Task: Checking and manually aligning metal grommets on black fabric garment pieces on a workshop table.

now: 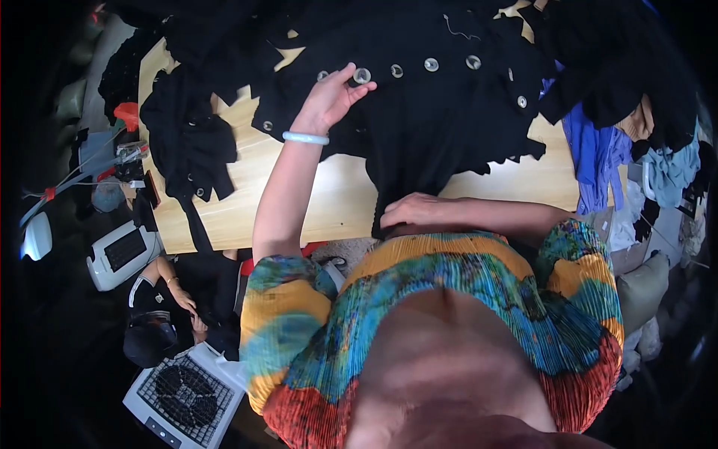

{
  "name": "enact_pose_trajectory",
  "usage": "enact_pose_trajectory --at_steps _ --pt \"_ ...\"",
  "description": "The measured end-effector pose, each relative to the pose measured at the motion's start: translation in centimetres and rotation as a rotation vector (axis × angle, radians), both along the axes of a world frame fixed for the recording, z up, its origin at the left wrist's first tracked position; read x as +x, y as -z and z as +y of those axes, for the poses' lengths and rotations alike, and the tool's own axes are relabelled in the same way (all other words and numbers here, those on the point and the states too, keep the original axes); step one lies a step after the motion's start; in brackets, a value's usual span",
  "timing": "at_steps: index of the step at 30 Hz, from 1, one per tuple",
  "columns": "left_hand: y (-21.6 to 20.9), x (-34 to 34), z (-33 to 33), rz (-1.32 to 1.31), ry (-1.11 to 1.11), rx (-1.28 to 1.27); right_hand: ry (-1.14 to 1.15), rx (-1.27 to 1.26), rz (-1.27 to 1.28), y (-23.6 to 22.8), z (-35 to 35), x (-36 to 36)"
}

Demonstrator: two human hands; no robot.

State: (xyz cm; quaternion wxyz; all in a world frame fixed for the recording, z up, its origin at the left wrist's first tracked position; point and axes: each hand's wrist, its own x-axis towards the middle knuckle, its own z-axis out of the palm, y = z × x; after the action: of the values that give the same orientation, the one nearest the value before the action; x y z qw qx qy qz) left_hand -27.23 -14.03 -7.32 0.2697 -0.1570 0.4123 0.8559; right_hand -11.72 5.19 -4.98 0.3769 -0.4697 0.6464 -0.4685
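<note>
A black knit garment (441, 112) is spread over the table, with a row of large round buttons along its upper part. My left hand (333, 99), a pale bangle (306, 138) at its wrist, is over this row. Its thumb and forefinger are apart, on either side of a pale-rimmed button (362, 75). Further right along the row sit another button (431, 65) and a darker one (396, 71). At the table's near edge my right hand (413, 210) has its fingers bent over a narrow hanging part of the garment; the fingertips are hidden.
More black pieces (191, 135) lie on the wooden table (336, 194) at left. Purple cloth (591, 161) hangs over its right end. Below left, a person (176, 299) sits beside a white fan unit (187, 396). A loose pale thread (460, 30) lies on the far fabric.
</note>
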Motion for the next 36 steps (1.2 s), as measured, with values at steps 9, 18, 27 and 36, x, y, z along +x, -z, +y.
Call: enact_pose_trajectory --at_steps 9,18,27,36 --pt "-3.4 8.2 5.1 0.051 -0.069 0.084 0.929 0.041 0.168 -4.9 3.0 -4.4" --pt "-3.0 9.1 8.3 0.336 -0.163 -0.289 1.145 0.187 0.069 -4.5 3.7 -5.0" --pt "-3.2 9.1 8.3 0.554 -0.018 -0.728 1.05 0.231 0.037 -3.1 5.0 -6.5" --pt "-3.9 10.4 7.0 0.491 0.129 -0.637 0.991 0.141 -0.338 -1.4 4.8 -7.8"
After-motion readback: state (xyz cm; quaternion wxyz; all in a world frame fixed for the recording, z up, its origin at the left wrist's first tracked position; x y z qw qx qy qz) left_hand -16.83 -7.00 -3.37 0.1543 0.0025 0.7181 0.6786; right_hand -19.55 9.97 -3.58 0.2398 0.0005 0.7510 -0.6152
